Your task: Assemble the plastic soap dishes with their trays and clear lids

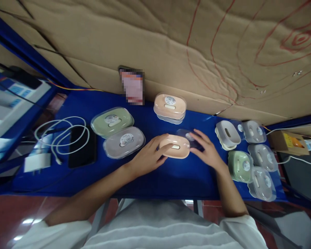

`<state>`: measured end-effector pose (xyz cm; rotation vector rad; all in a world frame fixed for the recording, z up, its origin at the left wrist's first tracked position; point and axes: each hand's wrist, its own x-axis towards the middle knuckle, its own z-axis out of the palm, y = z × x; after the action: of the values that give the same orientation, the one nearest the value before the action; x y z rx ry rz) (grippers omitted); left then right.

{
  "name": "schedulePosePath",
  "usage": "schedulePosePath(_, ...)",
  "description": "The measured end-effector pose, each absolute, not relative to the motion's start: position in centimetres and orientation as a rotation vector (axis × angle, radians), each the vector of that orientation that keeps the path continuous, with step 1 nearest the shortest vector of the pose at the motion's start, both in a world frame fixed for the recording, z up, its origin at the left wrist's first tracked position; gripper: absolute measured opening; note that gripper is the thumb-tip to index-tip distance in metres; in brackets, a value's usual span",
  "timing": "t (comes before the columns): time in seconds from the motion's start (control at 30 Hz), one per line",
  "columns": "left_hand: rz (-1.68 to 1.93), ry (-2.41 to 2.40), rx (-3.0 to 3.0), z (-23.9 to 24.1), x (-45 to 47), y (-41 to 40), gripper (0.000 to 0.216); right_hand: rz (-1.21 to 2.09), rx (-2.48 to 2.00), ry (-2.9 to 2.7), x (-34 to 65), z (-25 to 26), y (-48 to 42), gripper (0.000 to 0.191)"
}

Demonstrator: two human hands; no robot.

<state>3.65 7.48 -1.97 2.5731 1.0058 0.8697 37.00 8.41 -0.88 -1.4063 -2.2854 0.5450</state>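
Observation:
A peach oval soap box [176,147] lies on the blue table [171,173] right in front of me. My left hand [149,155] grips its left end with curled fingers. My right hand [206,148] rests at its right end, fingers laid over a clear plastic lid [186,135] that sits just behind the box. Another peach box with a clear cover [170,107] stands further back near the cardboard.
A green box [112,121] and a grey box [124,141] lie at left. Several grey and green boxes [248,155] cluster at right. A black phone [81,147], white cable [59,136] and charger [37,162] lie far left. A cardboard wall [197,52] backs the table.

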Motion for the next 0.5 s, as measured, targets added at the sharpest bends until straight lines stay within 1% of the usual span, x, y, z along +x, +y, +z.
schedulePosePath(0.13,0.900,1.060,2.544,-2.8,3.6,7.8,0.070,0.422,-1.219,-2.497,31.6,-1.5,6.6,0.085)
schedulePosePath(0.2,0.862,1.034,2.553,-2.9,3.5,8.0,0.074,0.338,-1.163,-2.542,30.4,-1.8,6.4,0.090)
schedulePosePath(0.3,0.822,1.010,2.561,-2.7,3.5,8.2,0.072,0.245,-1.122,-2.563,30.6,-2.0,6.8,0.091)
schedulePosePath(0.4,0.867,1.016,2.558,-2.9,3.4,8.2,0.067,0.218,-1.041,-2.570,31.6,-2.3,7.1,0.088)
schedulePosePath(0.5,0.911,1.049,2.533,-3.5,3.2,8.2,0.067,0.254,-0.974,-2.509,32.0,-2.6,7.1,0.079)
